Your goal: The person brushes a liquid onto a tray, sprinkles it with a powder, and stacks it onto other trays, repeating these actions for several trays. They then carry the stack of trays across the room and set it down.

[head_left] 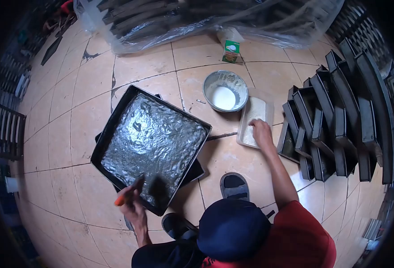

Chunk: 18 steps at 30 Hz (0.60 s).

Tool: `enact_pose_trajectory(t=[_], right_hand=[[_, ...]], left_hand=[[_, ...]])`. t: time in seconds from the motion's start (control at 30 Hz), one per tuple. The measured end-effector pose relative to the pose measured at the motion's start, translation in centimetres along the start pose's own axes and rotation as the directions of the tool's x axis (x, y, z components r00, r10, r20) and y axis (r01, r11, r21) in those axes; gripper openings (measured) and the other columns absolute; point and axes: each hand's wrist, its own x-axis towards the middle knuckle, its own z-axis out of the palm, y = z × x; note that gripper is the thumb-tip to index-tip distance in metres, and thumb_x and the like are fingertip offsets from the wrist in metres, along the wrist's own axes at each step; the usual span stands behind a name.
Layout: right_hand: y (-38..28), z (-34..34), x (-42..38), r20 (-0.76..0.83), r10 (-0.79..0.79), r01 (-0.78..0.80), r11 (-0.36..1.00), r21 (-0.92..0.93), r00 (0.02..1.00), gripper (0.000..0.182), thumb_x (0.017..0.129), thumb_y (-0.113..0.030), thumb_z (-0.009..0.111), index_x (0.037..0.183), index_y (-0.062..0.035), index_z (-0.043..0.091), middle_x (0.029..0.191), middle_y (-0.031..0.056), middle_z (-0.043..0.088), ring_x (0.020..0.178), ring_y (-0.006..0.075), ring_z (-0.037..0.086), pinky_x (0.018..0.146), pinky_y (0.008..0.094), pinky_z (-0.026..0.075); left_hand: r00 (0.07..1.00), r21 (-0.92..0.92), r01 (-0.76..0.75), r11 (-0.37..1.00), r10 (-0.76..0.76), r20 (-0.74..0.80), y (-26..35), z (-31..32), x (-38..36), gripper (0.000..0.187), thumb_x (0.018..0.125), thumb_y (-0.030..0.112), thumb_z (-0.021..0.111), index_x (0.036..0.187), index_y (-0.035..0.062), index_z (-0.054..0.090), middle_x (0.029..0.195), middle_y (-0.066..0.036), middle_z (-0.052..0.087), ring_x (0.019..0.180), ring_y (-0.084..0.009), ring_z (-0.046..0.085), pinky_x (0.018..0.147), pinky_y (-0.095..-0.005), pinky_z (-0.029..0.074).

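Left of centre in the frame, the left hand grips a brush whose long axis runs from lower left to upper right, bristles resting on the greased square tray. The right hand, right of centre, presses curled fingers into a shallow clear container just below the metal bowl.

Green carton, stacked dark pans

Surface: tiled floor, beige, cracked in places.
Centre: square black baking tray, greased, stacked on another tray.
Right of tray: metal bowl holding white liquid; just beside it, a clear shallow container.
Beyond bowl: small green carton, upright.
Far right of tray: rows of black loaf tins.
Above tray: plastic-wrapped pans.
Below tray: black sandal.
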Motion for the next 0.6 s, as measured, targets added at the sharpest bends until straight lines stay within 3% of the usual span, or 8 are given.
enact_pose_trajectory(t=[0.03, 0.13, 0.23, 0.3, 0.37, 0.43, 0.5, 0.6], right_hand=[[2.6, 0.4, -0.2, 0.105, 0.033, -0.02, 0.992, -0.128, 0.994, 0.023, 0.084, -0.007, 0.071, 0.107, -0.0029, 0.073, 0.105, 0.021, 0.07, 0.099, 0.0358, 0.07, 0.088, 0.0421, 0.055], [2.3, 0.7, -1.6, 0.245, -0.07, 0.035, 0.989, 0.145, 0.967, 0.029, 0.082, -0.012, 0.073, 0.109, -0.0023, 0.073, 0.107, 0.0213, 0.072, 0.099, 0.0335, 0.07, 0.092, 0.0425, 0.053], [1.6, 1.4, -1.7, 0.25, 0.048, -0.073, 0.993, 0.091, 0.967, 0.03, 0.079, -0.013, 0.076, 0.108, -0.0026, 0.075, 0.106, 0.0212, 0.073, 0.1, 0.0331, 0.071, 0.092, 0.0407, 0.054], [3.4, 3.0, -1.7, 0.11, 0.055, -0.062, 0.996, 0.064, 0.992, 0.025, 0.079, -0.01, 0.076, 0.103, -0.002, 0.076, 0.097, 0.0196, 0.074, 0.093, 0.0338, 0.072, 0.088, 0.0393, 0.055], [5.0, 3.3, -1.8, -0.039, -0.006, 0.011, 0.992, 0.124, 0.999, 0.022, 0.078, -0.007, 0.076, 0.099, -0.0001, 0.076, 0.085, 0.0161, 0.074, 0.08, 0.0261, 0.072, 0.079, 0.0337, 0.057], [5.0, 1.8, -1.7, 0.144, 0.275, -0.308, 0.892, 0.331, 0.951, 0.018, 0.083, -0.004, 0.074, 0.1, 0.0033, 0.074, 0.084, 0.0118, 0.073, 0.075, 0.0172, 0.07, 0.069, 0.0278, 0.056], [6.9, 1.3, -1.7, 0.255, 0.338, -0.415, 0.59, 0.693, 0.906, 0.019, 0.089, -0.004, 0.072, 0.106, 0.0064, 0.072, 0.086, 0.0089, 0.071, 0.075, 0.0125, 0.068, 0.066, 0.0227, 0.055], [0.9, -1.0, -0.8, 0.293, 0.331, -0.439, 0.6, 0.669, 0.897, 0.023, 0.094, -0.007, 0.07, 0.111, 0.0088, 0.069, 0.089, 0.0083, 0.07, 0.071, 0.0114, 0.064, 0.066, 0.0233, 0.055]], left_hand=[[0.998, -0.101, 0.028, 0.994, -0.034, -0.054, 0.0, -0.8, -0.2, 0.019, 0.095, 0.001, 0.064, 0.114, 0.0015, 0.06, 0.107, -0.007, 0.061, 0.102, -0.0177, 0.061, 0.093, -0.0321, 0.048], [0.987, -0.05, 0.004, 0.999, -0.012, -0.159, 0.5, -3.3, -0.5, 0.018, 0.095, -0.001, 0.064, 0.112, 0.0038, 0.058, 0.111, -0.007, 0.059, 0.106, -0.0183, 0.059, 0.096, -0.0346, 0.047], [0.971, -0.01, -0.01, 1.0, 0.007, -0.237, 1.2, -5.0, -1.1, 0.019, 0.094, -0.002, 0.065, 0.11, 0.0041, 0.058, 0.111, -0.007, 0.058, 0.106, -0.0189, 0.059, 0.096, -0.0349, 0.047], [0.959, -0.006, 0.02, 1.0, -0.021, -0.284, 1.3, -6.1, -1.6, 0.02, 0.093, -0.004, 0.066, 0.11, 0.0036, 0.058, 0.111, -0.007, 0.058, 0.105, -0.0193, 0.059, 0.096, -0.0355, 0.047], [0.943, 0.012, 0.053, 0.999, -0.046, -0.33, 0.3, -7.5, -2.2, 0.02, 0.093, -0.004, 0.066, 0.11, 0.0033, 0.059, 0.11, -0.007, 0.058, 0.106, -0.0194, 0.059, 0.097, -0.0358, 0.047], [0.921, -0.063, 0.135, 0.989, -0.149, -0.361, 0.5, -8.5, -2.5, 0.019, 0.093, -0.005, 0.065, 0.109, 0.002, 0.059, 0.112, -0.006, 0.058, 0.108, -0.0177, 0.059, 0.096, -0.0316, 0.048], [0.918, 0.026, 0.105, 0.994, -0.087, -0.387, -0.6, -9.9, -3.1, 0.019, 0.093, -0.005, 0.065, 0.11, 0.0013, 0.058, 0.112, -0.006, 0.059, 0.107, -0.0162, 0.06, 0.094, -0.0297, 0.049], [0.876, -0.039, 0.177, 0.983, -0.176, -0.449, -1.5, -11.4, -4.8, 0.019, 0.094, -0.004, 0.065, 0.111, 0.0011, 0.058, 0.11, -0.007, 0.061, 0.101, -0.0146, 0.062, 0.093, -0.0287, 0.049]])
